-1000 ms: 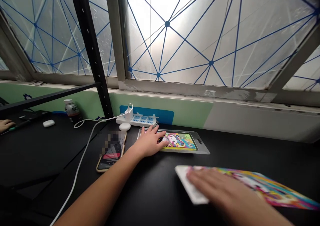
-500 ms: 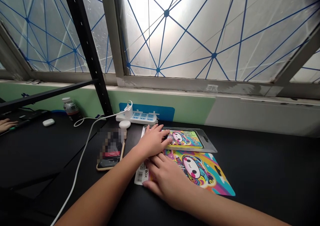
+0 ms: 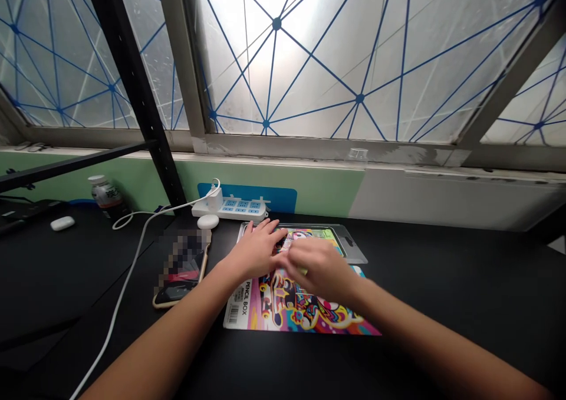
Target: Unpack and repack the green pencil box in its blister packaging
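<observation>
A colourful cartoon pencil box sits in a clear plastic blister pack (image 3: 349, 248) near the back of the black desk (image 3: 442, 294). In front of it lies a bright printed card (image 3: 283, 311) labelled PENCIL BOX. My left hand (image 3: 254, 249) rests flat on the left end of the pack, fingers spread. My right hand (image 3: 321, 267) hovers over the pack's middle and the card's top edge, blurred by motion, fingers curled; whether it grips anything is unclear.
A phone (image 3: 179, 270) lies left of the card with a white cable (image 3: 128, 270) running to a charger in the power strip (image 3: 232, 206). A white puck (image 3: 207, 221), a bottle (image 3: 105, 194), an earbud case (image 3: 62, 223) and a black shelf post (image 3: 132, 93) stand further left.
My right hand brought the printed card in from the right, laid it in front of the blister pack, then moved up onto the pack. The left hand stayed on the pack.
</observation>
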{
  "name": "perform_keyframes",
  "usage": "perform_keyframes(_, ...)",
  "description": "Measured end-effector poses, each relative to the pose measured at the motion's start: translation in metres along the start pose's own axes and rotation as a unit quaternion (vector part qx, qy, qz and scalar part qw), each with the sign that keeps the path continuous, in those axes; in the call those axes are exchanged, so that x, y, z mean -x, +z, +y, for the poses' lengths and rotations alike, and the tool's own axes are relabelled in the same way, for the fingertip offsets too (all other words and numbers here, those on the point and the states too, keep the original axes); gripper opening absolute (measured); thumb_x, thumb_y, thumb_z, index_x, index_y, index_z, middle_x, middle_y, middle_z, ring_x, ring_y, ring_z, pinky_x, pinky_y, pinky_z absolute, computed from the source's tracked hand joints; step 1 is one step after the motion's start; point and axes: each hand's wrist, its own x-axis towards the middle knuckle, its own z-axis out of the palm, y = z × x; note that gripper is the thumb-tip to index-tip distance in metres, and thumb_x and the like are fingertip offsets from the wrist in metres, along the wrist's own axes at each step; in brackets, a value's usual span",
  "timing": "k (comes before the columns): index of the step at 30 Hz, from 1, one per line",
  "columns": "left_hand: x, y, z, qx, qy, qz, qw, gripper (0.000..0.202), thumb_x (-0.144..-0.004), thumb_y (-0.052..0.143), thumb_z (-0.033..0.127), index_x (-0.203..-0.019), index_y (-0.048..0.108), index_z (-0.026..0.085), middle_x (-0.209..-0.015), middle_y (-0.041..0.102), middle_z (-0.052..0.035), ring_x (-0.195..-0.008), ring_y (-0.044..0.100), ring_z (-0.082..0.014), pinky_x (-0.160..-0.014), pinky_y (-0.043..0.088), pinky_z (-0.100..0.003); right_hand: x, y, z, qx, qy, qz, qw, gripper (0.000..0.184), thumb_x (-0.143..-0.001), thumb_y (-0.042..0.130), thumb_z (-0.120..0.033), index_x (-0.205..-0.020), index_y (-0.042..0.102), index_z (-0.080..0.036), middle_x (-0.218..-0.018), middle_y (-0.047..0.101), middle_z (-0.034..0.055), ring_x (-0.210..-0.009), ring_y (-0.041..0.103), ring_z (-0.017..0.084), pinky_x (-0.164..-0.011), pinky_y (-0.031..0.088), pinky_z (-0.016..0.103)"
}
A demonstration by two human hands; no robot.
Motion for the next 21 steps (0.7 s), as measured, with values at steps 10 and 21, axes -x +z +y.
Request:
perform_keyframes(10, -0.002, 0.001, -0.003, -0.029, 0.035, -0.038, 0.998, 0.105, -0.067, 0.064, 0.082, -0.151, 0.036, 0.026, -0.163, 0.024, -0.0165, -0.149, 0.019, -0.0403, -0.115, 0.017, -0.066, 0.026, -0.039, 0.101, -0.045, 0.233, -0.196, 0.951, 0.06, -0.081, 0.064, -0.062, -0.121, 0.062, -0.017, -0.104, 0.065, 0.0103, -0.087, 0.063, 0.023, -0.072, 0.05, 0.03)
perform_keyframes(21, 0.0, 0.002, -0.004, -0.023, 0.04, -0.028, 0.999, 0.108, -0.064, 0.073, 0.077, -0.152, 0.034, 0.026, -0.163, 0.024, -0.017, -0.149, 0.019, -0.0408, -0.114, 0.018, -0.065, 0.023, -0.034, 0.094, -0.048, 0.264, -0.188, 0.945, 0.062, -0.071, 0.074, -0.061, -0.118, 0.065, -0.022, -0.11, 0.057, 0.0102, -0.103, 0.06, 0.029, -0.086, 0.051, 0.038)
